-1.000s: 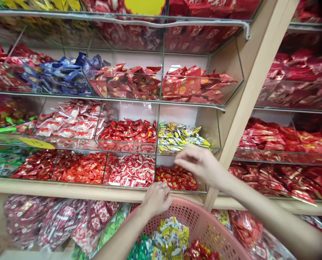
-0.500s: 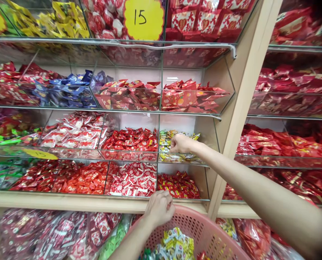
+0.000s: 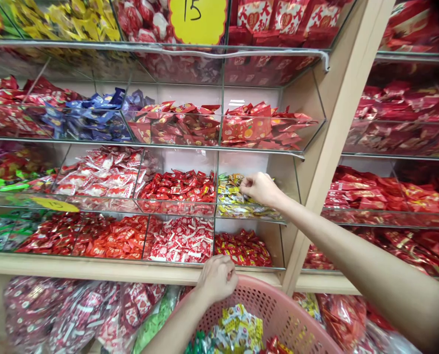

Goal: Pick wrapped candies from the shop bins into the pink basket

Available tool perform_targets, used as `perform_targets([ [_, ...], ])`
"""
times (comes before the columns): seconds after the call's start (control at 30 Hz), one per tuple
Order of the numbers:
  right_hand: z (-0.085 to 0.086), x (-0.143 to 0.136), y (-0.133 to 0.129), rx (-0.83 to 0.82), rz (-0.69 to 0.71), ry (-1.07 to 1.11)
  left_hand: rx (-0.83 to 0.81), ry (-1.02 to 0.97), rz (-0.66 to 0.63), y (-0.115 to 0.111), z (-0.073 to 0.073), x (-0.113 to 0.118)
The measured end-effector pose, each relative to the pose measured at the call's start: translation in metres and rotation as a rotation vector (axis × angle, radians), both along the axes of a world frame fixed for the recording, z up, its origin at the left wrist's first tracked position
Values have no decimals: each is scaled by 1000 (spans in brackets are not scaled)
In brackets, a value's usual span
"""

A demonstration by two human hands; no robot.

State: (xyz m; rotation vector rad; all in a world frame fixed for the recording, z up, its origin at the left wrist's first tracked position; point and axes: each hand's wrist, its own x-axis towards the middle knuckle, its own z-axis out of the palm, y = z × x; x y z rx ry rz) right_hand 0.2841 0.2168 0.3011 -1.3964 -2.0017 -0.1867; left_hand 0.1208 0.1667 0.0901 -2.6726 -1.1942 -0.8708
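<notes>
My left hand (image 3: pixel 218 279) is closed over the rim of a pink plastic basket (image 3: pixel 274 305), at the lower middle. Inside the basket lie yellow-and-white wrapped candies (image 3: pixel 239 327), with green and red ones beside them. My right hand (image 3: pixel 260 189) reaches into a shelf compartment of small yellow-and-white candies (image 3: pixel 229 189). Its fingers are pinched together just over the pile, and whatever they may hold is too small to make out.
Clear dividers and front panels split the shelves into compartments. Red candies (image 3: pixel 178 189) fill the one to the left, and more red ones (image 3: pixel 243 247) lie below. A wooden upright (image 3: pixel 324 147) stands at the right. Bagged candies (image 3: pixel 38 309) sit under the bottom shelf.
My right hand has shifted a little to the right and up over the yellow-and-white candies. My left hand stays on the basket rim. The view has tilted slightly.
</notes>
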Motion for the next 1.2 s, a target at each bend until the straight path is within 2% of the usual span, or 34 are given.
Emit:
perform_targets([
  [0.13, 8, 8, -22, 142, 155, 315, -3, 12, 7, -1, 2, 0],
  [0.2, 8, 11, -45, 177, 238, 455, -11, 17, 9, -1, 4, 0],
  [0.27, -1, 13, -72, 139, 298, 522, -22, 24, 9, -1, 5, 0],
  [0.37, -36, 16, -109, -59, 385, 481, -24, 36, 5, -1, 6, 1],
  [0.47, -94, 20, -127, -300, 431, 381, -29, 43, 9, -2, 7, 2],
  [0.53, -135, 23, -129, -478, 407, 350, -38, 44, 19, -2, 7, 3],
  [0.6, -169, 23, -127, -634, 381, 400, -37, 45, 30, -2, 6, 3],
  [0.7, -202, 18, -122, -795, 355, 558, -30, 47, 43, -2, 5, 3],
  [0.8, -217, 6, -118, -874, 354, 658, -31, 45, 44, -2, 5, 3],
  [0.97, -237, -18, -110, -875, 321, 794, -46, 34, 34, -2, 5, 3],
  [1.2, -254, -31, -104, -1000, 118, 885, -27, 22, 14, 0, 3, 2],
])
